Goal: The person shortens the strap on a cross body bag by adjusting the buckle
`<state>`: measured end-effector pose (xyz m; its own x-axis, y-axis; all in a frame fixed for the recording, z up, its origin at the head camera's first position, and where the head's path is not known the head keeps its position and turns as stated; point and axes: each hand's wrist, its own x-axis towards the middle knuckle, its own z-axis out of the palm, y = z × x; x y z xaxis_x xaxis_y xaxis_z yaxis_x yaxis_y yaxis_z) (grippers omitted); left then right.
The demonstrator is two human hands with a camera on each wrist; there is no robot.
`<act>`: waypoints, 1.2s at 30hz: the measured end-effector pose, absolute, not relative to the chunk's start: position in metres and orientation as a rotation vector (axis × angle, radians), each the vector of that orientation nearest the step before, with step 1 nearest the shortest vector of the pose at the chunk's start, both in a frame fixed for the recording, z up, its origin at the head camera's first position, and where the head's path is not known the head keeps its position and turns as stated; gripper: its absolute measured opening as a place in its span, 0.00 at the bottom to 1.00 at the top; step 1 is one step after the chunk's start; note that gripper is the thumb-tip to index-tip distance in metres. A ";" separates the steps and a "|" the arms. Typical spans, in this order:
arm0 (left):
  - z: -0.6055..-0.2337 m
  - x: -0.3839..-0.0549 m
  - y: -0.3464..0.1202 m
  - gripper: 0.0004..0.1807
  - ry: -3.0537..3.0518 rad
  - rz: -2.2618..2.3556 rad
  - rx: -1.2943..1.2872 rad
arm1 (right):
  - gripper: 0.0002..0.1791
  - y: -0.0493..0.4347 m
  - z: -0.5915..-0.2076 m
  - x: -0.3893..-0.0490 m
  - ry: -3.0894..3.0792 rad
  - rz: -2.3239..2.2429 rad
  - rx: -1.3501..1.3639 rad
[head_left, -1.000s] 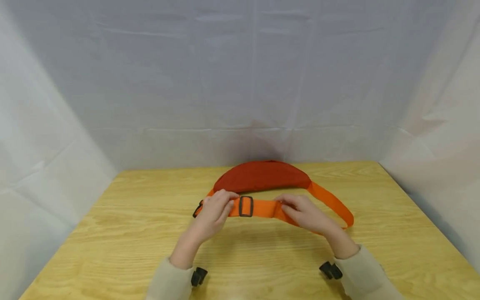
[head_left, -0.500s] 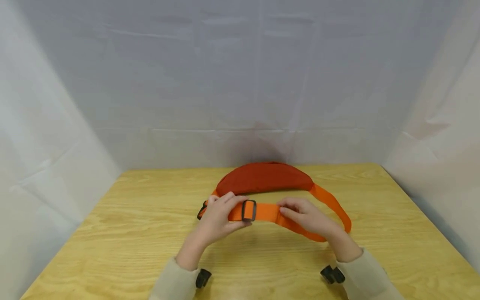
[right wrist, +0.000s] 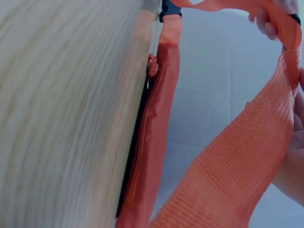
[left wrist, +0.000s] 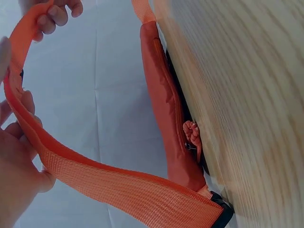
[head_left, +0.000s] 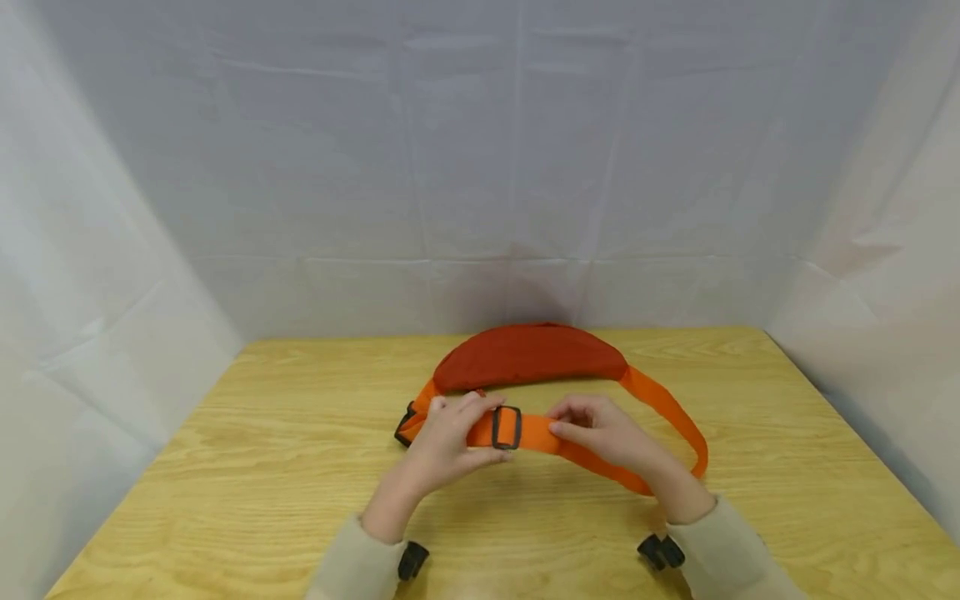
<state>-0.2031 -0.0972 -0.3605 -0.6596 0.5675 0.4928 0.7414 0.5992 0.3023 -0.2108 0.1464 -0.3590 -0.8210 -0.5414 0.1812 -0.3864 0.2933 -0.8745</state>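
Observation:
A red waist bag (head_left: 532, 357) lies at the back of the table, its orange strap (head_left: 536, 433) looping toward the person. My left hand (head_left: 446, 442) holds the strap beside the black slide adjuster (head_left: 506, 427), index finger at its top edge and thumb at its bottom edge. To the right, my right hand (head_left: 603, 429) pinches the same strap between thumb and fingers. The left wrist view has the strap raised off the table, with the left hand (left wrist: 19, 147) around it. A black side-release buckle (head_left: 405, 425) sits at the bag's left end.
The wooden table (head_left: 247, 467) carries the bag near its back edge. White sheeting (head_left: 480, 167) hangs behind and at both sides. A braided zipper pull (left wrist: 192, 134) hangs from the bag's zipper.
The left hand has moved right along the strap, its thumb and index finger now at the adjuster. The held strap section has come slightly nearer the person. The right hand keeps its pinch.

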 end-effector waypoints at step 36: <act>-0.364 -0.203 -0.088 0.31 -2.134 -0.784 -1.151 | 0.14 0.138 -0.363 -0.209 2.289 -1.705 -0.768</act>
<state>-0.2027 -0.0875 -0.3645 -0.4564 0.5196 0.7223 0.8637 0.4539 0.2192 -0.2085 0.1384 -0.3633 -0.8490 -0.5053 0.1543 -0.2924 0.2062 -0.9338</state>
